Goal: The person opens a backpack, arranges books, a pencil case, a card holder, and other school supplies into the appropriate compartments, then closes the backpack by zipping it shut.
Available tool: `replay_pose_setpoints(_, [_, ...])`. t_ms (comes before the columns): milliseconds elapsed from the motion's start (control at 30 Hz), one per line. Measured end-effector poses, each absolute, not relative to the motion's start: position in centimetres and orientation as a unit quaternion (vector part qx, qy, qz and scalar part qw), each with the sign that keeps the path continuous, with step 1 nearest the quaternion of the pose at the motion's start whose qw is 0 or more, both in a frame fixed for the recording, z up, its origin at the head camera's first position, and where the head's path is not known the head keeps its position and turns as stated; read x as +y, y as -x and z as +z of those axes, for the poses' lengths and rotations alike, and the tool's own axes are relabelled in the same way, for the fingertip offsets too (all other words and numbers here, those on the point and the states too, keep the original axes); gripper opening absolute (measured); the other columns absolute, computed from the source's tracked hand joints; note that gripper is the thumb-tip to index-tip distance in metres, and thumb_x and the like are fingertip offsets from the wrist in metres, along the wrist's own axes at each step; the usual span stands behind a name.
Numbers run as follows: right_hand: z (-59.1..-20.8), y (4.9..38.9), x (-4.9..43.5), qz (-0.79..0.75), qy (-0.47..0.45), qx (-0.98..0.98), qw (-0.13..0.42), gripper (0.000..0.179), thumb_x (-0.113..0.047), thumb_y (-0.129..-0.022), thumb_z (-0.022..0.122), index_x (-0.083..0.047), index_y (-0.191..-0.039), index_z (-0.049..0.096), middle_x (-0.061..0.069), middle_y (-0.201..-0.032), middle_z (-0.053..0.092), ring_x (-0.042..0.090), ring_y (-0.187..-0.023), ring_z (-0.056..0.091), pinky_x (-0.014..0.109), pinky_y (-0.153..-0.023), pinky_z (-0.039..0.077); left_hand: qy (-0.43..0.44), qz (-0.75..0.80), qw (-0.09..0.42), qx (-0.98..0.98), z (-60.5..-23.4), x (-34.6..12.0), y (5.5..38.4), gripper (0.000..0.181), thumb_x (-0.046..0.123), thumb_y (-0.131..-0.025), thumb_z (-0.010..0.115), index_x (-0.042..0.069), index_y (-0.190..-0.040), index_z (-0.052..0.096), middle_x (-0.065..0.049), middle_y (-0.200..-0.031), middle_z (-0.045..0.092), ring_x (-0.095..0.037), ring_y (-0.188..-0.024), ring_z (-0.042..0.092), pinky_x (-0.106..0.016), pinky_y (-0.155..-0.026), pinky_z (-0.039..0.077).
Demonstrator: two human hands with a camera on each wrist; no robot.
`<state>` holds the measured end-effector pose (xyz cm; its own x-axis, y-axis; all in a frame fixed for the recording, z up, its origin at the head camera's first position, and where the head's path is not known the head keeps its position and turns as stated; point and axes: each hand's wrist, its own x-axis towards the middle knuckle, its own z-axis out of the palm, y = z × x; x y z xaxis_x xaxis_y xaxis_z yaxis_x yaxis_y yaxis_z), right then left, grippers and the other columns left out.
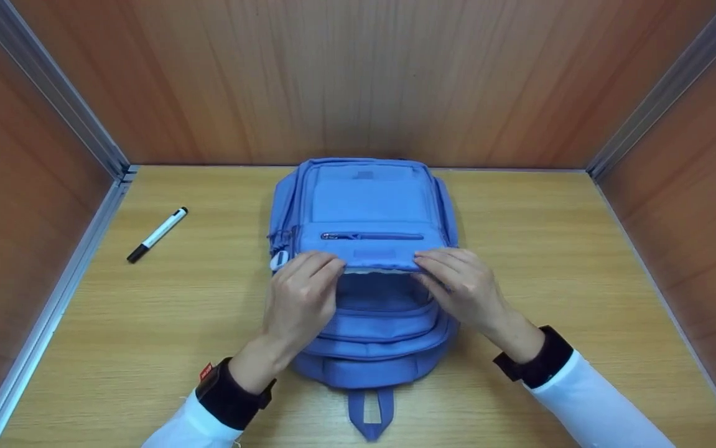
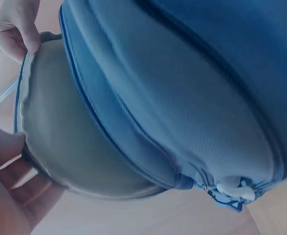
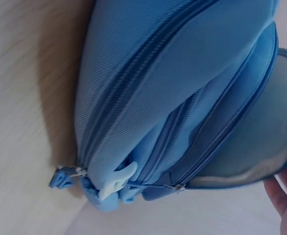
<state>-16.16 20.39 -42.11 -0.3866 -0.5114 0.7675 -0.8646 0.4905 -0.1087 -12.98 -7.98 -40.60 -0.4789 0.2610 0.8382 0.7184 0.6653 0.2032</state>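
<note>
A blue backpack (image 1: 370, 193) lies on the table with its top handle (image 1: 371, 415) toward the person. Its front pocket flap (image 1: 375, 254) is pulled open, and the grey lining (image 2: 79, 117) shows inside. My left hand (image 1: 303, 295) pinches the flap's edge at the left, thumb on the lining side in the left wrist view. At the right end of the same edge, my right hand (image 1: 462, 285) pinches the fabric between thumb and fingers. A white zipper charm (image 3: 119, 180) hangs beside the zippers in the right wrist view.
A white marker with black ends (image 1: 157, 235) lies at the left of the wooden table (image 1: 557, 249). Wood panels (image 1: 358, 81) with metal corner strips rise at the back and on both sides.
</note>
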Motion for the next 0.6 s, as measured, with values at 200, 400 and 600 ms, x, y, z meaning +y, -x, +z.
replay_pose_setpoints(200, [-41.2,16.5,19.6,0.297,-0.383,-0.789,0.378,0.029,0.009,-0.079,0.082,-0.001,-0.106,0.079,0.011,-0.099,0.079,0.028,-0.086,0.077,0.043,-0.072,0.064,0.301,-0.282,0.383,-0.827,-41.7,-9.6,13.4,0.017,0.005,-0.093,0.075,-0.004,-0.108,0.076,-0.016,-0.106,0.075,-0.032,-0.098,0.071,-0.043,-0.088,0.061])
replay_pose_setpoints(400, [-40.2,16.9,18.8,0.317,-0.323,-0.805,0.384,0.024,0.009,-0.079,0.082,0.0,-0.102,0.08,0.012,-0.097,0.08,0.025,-0.082,0.077,0.039,-0.068,0.063,0.245,-0.28,0.359,-0.856,-44.4,-13.3,14.5,0.04,0.014,-0.098,0.068,-0.008,-0.132,0.065,-0.027,-0.136,0.064,-0.043,-0.123,0.064,-0.054,-0.105,0.052])
replay_pose_setpoints(600, [-39.5,16.8,18.5,0.334,-0.286,-0.815,0.376,0.021,0.007,-0.081,0.082,-0.001,-0.101,0.081,0.009,-0.095,0.08,0.02,-0.075,0.074,0.033,-0.061,0.059,0.149,-0.235,0.249,-0.928,-45.9,-18.5,16.8,0.051,0.018,-0.103,0.063,-0.008,-0.146,0.053,-0.032,-0.149,0.051,-0.049,-0.135,0.052,-0.059,-0.115,0.04])
